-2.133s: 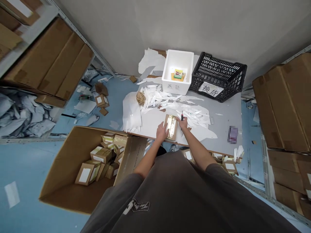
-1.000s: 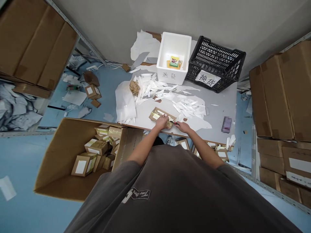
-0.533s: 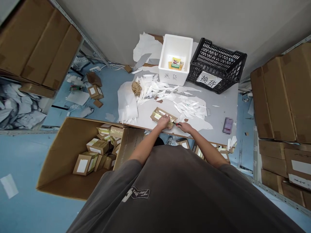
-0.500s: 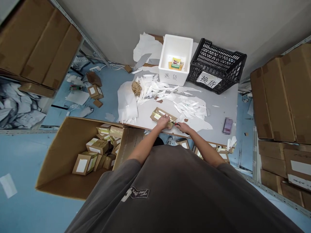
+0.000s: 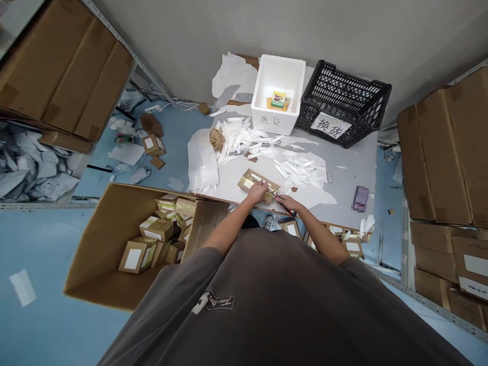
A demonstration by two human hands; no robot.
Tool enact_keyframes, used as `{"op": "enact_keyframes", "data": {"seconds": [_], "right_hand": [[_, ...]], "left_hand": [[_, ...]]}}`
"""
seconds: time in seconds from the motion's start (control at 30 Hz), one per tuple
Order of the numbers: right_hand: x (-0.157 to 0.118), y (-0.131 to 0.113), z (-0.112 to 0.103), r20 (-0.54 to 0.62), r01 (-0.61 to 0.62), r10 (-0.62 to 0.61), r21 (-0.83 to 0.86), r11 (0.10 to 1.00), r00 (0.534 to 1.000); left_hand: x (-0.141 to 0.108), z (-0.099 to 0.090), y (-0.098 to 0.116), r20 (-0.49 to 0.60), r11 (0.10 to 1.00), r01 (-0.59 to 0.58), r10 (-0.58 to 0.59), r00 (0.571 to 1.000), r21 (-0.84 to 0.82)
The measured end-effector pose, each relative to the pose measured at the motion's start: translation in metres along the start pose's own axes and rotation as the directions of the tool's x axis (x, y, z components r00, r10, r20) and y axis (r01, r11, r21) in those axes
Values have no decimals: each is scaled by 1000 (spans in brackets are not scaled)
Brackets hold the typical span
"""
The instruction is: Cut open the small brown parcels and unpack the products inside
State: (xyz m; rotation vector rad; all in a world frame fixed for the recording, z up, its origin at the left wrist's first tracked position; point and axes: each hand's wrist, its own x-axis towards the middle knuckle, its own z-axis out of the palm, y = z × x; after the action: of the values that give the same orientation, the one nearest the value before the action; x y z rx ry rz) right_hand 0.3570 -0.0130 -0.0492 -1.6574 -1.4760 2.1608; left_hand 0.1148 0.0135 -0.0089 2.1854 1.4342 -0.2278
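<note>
A brown cardboard box (image 5: 247,179), wrapped in clear tape, lies near the front edge of the table. My left hand (image 5: 258,192) is closed on its near side, with the fingertips partly hidden from me. From the right, my right hand (image 5: 290,203) grips a pair of scissors with red and black handles (image 5: 293,213). Their tips point left and touch the taped end of the box beside my left hand. Whether the blades have gone into the tape is too small to make out.
White paper strips (image 5: 244,136) and crumpled brown paper (image 5: 216,139) litter the table. Behind them stand a white foam bin (image 5: 279,121) holding small packets and a black plastic crate (image 5: 345,104). At my left, a large open carton (image 5: 91,254) contains several small boxes.
The scissors handles have spread apart in my right hand, and more of them shows below it. My left hand stays on the box. The whole view has shifted slightly.
</note>
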Motion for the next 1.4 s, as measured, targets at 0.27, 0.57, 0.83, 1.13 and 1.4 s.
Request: {"op": "enact_keyframes", "data": {"seconds": [0.27,0.57,0.83,1.13,1.4], "right_hand": [[-3,8,9,-10,8,-7,71,997,1000],[-1,8,18,-28,33,-31,77,996,999],[-4,14,39,-52,118,-122,-64,991,991],[-37,23,33,-315,58,-88,-103,993,945],[-44,10,34,-414,26,-158,-307,951,897]], "left_hand": [[2,3,0,-20,1000,-4,4,1000,-13],[6,9,-10,-30,999,-27,27,999,-19],[7,19,-17,-32,994,-107,106,994,-24],[21,-2,-51,-50,999,-28,27,998,-18],[48,10,-67,8,997,77,-77,997,8]]}}
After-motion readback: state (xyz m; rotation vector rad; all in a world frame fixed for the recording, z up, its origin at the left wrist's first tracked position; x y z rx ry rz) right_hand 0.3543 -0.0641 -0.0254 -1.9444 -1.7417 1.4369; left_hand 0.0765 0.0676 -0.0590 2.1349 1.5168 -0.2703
